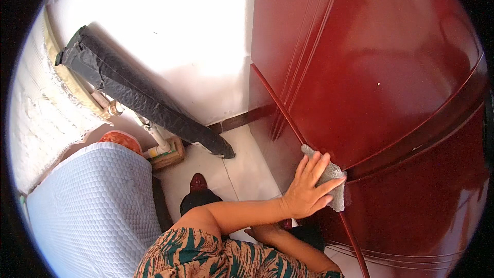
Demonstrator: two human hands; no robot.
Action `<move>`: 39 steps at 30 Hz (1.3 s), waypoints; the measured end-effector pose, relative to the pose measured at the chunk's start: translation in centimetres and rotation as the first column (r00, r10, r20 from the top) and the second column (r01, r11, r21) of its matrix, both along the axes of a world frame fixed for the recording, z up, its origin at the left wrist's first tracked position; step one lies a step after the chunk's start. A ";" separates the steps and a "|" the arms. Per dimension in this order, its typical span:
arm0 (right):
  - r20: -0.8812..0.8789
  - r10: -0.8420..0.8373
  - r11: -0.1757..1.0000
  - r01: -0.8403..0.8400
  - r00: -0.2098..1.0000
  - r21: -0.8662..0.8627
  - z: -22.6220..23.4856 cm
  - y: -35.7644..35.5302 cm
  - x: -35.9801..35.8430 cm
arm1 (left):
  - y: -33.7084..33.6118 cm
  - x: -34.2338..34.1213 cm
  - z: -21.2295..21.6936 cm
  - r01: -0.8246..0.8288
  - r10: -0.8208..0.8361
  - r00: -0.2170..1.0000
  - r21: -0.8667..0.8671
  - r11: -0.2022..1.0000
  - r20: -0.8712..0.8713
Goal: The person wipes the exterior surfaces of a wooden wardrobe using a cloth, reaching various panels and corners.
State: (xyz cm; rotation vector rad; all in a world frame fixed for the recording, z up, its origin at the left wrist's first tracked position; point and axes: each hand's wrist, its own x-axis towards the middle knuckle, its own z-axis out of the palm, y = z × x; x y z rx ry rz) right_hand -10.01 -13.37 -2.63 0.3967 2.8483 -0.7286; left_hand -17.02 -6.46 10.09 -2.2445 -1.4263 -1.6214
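My left hand (pixel 307 188) lies over a grey cloth (pixel 337 195), its fingers spread and pressing the cloth onto the narrow edge of a glossy dark red furniture panel (pixel 381 108). The cloth folds over that edge, and part of it is hidden under my fingers. Below my left forearm, close to my body, is my right hand (pixel 263 232). The left arm covers much of it, so its fingers cannot be made out. Red trim (pixel 278 102) runs along the panel edge, above and below the cloth.
A long black wrapped bundle (pixel 149 100) leans in the corner by the white wall. Left of me is a surface under a light blue quilted cover (pixel 98 201). Pipes (pixel 154 133) and a white lace curtain (pixel 46 118) are behind it. My dark red shoe (pixel 198 183) stands on pale tiles.
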 end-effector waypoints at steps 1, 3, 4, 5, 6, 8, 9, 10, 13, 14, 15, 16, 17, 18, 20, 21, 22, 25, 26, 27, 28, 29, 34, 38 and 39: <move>0.056 0.006 0.999 -0.003 0.998 -0.054 0.5 0.1 -0.1 | 0.5 -0.3 0.0 0.018 -0.018 1.000 0.031 0.999 -0.006; 0.161 0.041 0.986 -0.015 0.986 -0.164 1.8 0.5 -0.9 | 0.9 -1.1 -0.3 0.042 -0.040 0.999 0.089 0.995 -0.022; 0.199 0.015 0.976 0.029 0.980 -0.217 2.9 0.6 -1.1 | 1.0 -1.4 -0.3 0.068 -0.068 0.998 0.110 0.992 -0.005; 0.238 -0.008 0.960 0.074 0.971 -0.269 4.0 0.5 -1.3 | 0.8 -1.7 -0.3 0.061 -0.062 0.998 0.108 0.992 0.007; 0.278 -0.036 0.941 0.127 0.960 -0.315 4.6 0.6 -1.3 | 0.7 -1.8 -0.1 0.061 -0.063 0.998 0.109 0.992 0.019; 0.273 -0.031 0.950 0.114 0.962 -0.292 4.1 0.6 -1.2 | 0.7 -2.1 0.0 0.070 -0.079 0.995 0.126 0.990 0.062; 0.274 -0.031 0.953 0.111 0.961 -0.280 3.8 0.6 -1.1 | 0.8 -2.3 0.3 0.083 -0.098 0.990 0.144 0.986 0.098; 0.277 -0.029 0.960 0.104 0.960 -0.259 3.6 0.6 -1.0 | 0.9 -2.6 0.7 0.094 -0.116 0.984 0.162 0.982 0.134; 0.280 -0.008 0.973 0.072 0.960 -0.219 3.0 0.5 -1.0 | 1.0 -2.6 0.9 0.015 -0.052 0.972 0.160 0.987 0.228; 0.279 0.001 0.974 0.063 0.960 -0.219 2.8 0.4 -0.9 | 0.9 -2.7 0.8 0.022 -0.058 0.969 0.148 0.989 0.239; 0.277 0.009 0.975 0.054 0.961 -0.217 3.0 0.4 -1.0 | 0.6 -2.9 1.1 0.031 -0.065 0.966 0.138 0.990 0.249; 0.277 0.006 0.974 0.057 0.961 -0.219 3.3 0.4 -1.0 | 0.4 -3.1 1.4 0.039 -0.072 0.963 0.128 0.991 0.260; 0.277 0.002 0.973 0.061 0.961 -0.222 3.7 0.5 -1.0 | 0.2 -3.2 1.7 0.046 -0.080 0.960 0.129 0.991 0.270; 0.277 -0.005 0.972 0.070 0.961 -0.222 4.0 0.6 -1.0 | 0.0 -3.3 2.0 0.056 -0.092 0.955 0.133 0.990 0.281; 0.253 -0.012 0.976 0.067 0.967 -0.208 4.0 0.7 -0.7 | -0.1 -3.6 2.8 0.035 -0.076 0.957 0.150 0.988 0.279; 0.241 -0.012 0.977 0.063 0.970 -0.205 4.1 0.6 -0.7 | -0.1 -4.0 3.2 0.000 -0.044 0.962 0.160 0.987 0.268; 0.256 -0.005 0.975 0.062 0.967 -0.215 4.3 0.6 -0.9 | 0.0 -4.2 3.5 -0.034 -0.011 0.967 0.171 0.985 0.256; 0.290 0.014 0.971 0.056 0.957 -0.231 4.8 0.5 -1.3 | 0.8 -4.4 4.5 -0.164 0.112 0.919 0.110 0.980 0.378; 0.290 0.017 0.971 0.052 0.957 -0.231 4.8 0.4 -1.4 | 1.2 -5.0 4.8 -0.238 0.203 0.952 0.135 0.962 0.229; 0.294 0.010 0.972 0.060 0.956 -0.229 4.7 0.5 -1.2 | 1.2 -4.6 4.9 -0.291 0.262 0.944 0.130 0.948 0.203; 0.283 -0.004 0.972 0.070 0.959 -0.223 4.4 0.6 -1.0 | 0.9 -4.1 5.1 -0.344 0.320 0.931 0.127 0.930 0.177; 0.273 -0.017 0.973 0.079 0.962 -0.218 3.7 0.7 -0.8 | 0.8 -3.8 5.1 -0.397 0.378 0.914 0.124 0.910 0.151; 0.138 -0.014 0.976 0.043 0.990 -0.211 2.2 0.1 -0.6 | 0.0 -3.1 5.0 -0.276 0.255 0.935 0.055 0.960 0.246; 0.122 -0.010 0.975 0.036 0.992 -0.218 3.1 0.3 -0.7 | 0.0 -2.7 4.4 -0.190 0.184 0.923 -0.016 0.982 0.338; 0.119 -0.012 0.976 0.038 0.993 -0.214 3.3 0.4 -0.7 | 0.0 -2.6 4.5 -0.178 0.173 0.922 -0.018 0.984 0.348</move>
